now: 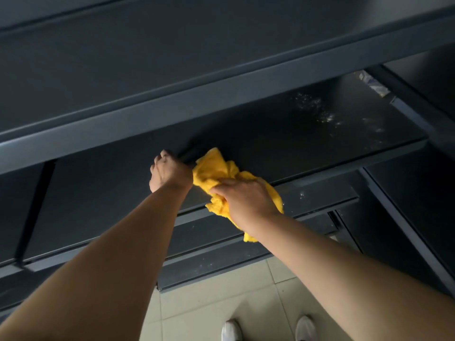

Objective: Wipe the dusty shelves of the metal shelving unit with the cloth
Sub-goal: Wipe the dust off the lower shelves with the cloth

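Right hand clamps a bunched yellow cloth against the front part of a dark shelf, fingers curled over the fabric. Left hand, just beside the cloth, is closed around the shelf's dark divider bar (fingertips hidden behind it). Pale dust specks lie on the shelf's far right, well apart from the cloth. More metal shelves sit above and below. White shoes stand on the tiled floor.

Crumpled yellow cloth on dusty dark shelf
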Demonstrator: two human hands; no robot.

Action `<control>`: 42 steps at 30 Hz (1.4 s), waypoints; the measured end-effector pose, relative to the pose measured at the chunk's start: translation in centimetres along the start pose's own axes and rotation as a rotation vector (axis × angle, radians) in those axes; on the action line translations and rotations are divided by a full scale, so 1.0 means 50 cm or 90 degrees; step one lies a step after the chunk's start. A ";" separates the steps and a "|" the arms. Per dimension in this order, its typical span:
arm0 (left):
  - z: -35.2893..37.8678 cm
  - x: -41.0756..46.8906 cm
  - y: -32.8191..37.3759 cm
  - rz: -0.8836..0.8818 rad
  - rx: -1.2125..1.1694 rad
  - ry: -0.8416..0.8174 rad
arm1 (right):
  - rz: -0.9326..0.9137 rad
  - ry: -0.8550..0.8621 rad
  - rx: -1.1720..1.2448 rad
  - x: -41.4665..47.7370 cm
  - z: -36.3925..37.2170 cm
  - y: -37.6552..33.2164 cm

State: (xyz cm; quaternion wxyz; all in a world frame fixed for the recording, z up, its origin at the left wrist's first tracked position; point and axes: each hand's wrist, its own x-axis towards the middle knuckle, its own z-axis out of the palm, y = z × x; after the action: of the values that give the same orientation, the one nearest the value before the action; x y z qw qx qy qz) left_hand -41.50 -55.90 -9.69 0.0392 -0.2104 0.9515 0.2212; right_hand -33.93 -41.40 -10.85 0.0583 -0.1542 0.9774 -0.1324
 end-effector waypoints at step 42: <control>0.184 -0.121 0.333 0.296 0.118 -0.135 | 0.260 -0.008 -0.025 -0.024 -0.093 0.458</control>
State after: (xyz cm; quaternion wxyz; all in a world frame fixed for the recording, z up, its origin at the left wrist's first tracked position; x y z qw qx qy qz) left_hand -43.11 -36.02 -10.20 0.1060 0.0430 0.9810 0.1569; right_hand -40.08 -18.88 -12.63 0.0873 0.0450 0.9904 -0.0975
